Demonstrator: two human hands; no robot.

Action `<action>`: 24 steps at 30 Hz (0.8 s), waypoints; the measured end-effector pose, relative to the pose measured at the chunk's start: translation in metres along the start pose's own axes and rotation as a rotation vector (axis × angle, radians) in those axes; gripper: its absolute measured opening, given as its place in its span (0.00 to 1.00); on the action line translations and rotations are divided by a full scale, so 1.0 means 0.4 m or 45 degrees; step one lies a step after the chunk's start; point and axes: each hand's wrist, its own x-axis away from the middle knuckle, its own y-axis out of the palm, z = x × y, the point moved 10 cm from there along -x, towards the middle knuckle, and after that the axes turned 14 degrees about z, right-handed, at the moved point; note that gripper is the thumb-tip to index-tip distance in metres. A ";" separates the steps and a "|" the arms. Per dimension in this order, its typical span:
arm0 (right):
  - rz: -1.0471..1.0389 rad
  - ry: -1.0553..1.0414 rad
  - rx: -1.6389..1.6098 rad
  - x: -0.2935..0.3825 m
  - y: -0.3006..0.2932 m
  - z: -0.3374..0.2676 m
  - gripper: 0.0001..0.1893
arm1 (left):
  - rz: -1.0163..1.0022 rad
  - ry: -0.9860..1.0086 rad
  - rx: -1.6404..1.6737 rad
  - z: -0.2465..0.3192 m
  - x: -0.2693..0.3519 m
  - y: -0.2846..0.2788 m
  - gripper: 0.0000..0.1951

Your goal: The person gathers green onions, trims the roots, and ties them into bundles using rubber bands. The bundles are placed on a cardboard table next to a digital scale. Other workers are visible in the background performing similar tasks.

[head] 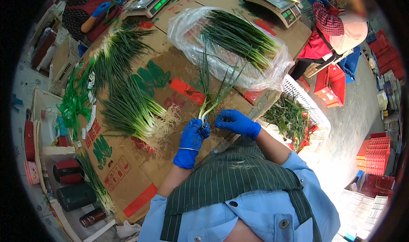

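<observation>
My left hand (193, 134), in a blue glove, grips a few spring onions (206, 109) near their white root ends, leaves pointing away from me. Just to its right is my right hand (235, 123), also gloved, with its fingers curled in and apart from those stalks; I see nothing in it. Left of my hands, a pile of spring onions with tangled roots (145, 115) lies on the cardboard table cover (179, 146). Beyond my hands, neatly aligned spring onions (239, 37) rest on a clear plastic bag (188, 27).
More spring onions (115, 53) lie at the far left, beside green net ties with tags (76, 98). Two scales (153, 2) stand at the far side, near two other people. A white basket (314, 114) of leaf scraps (287, 120) is by my right elbow.
</observation>
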 end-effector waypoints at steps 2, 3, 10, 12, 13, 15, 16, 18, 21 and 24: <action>0.018 0.199 -0.378 0.021 -0.034 0.007 0.08 | -0.031 0.029 -0.049 0.007 0.005 0.000 0.08; 0.009 0.261 -0.583 0.028 -0.046 0.004 0.07 | -0.022 0.050 -0.096 0.011 0.009 -0.002 0.08; 0.636 0.089 0.019 -0.064 -0.193 0.043 0.16 | 0.056 0.217 -0.507 -0.006 0.040 0.025 0.13; 0.654 -0.068 0.247 -0.088 -0.175 0.031 0.19 | -0.002 0.290 -0.576 -0.008 0.051 0.042 0.13; 0.583 -0.074 0.417 -0.095 -0.152 0.039 0.17 | 0.000 0.274 -0.573 -0.012 0.051 0.042 0.13; 0.444 -0.079 0.787 -0.103 -0.108 0.057 0.15 | 0.020 0.225 -0.559 -0.018 0.050 0.034 0.14; 0.468 -0.148 0.938 -0.096 -0.094 0.047 0.12 | 0.010 0.198 -0.580 -0.023 0.049 0.032 0.13; 0.391 -0.156 1.005 -0.089 -0.070 0.052 0.11 | 0.044 0.089 -0.618 -0.039 0.046 0.017 0.12; 0.572 -0.153 1.054 -0.085 -0.122 0.026 0.09 | 0.008 0.141 -0.667 -0.036 0.047 0.026 0.10; 0.729 -0.061 0.619 -0.091 -0.192 0.014 0.08 | 0.010 0.275 -0.717 -0.022 0.053 0.032 0.10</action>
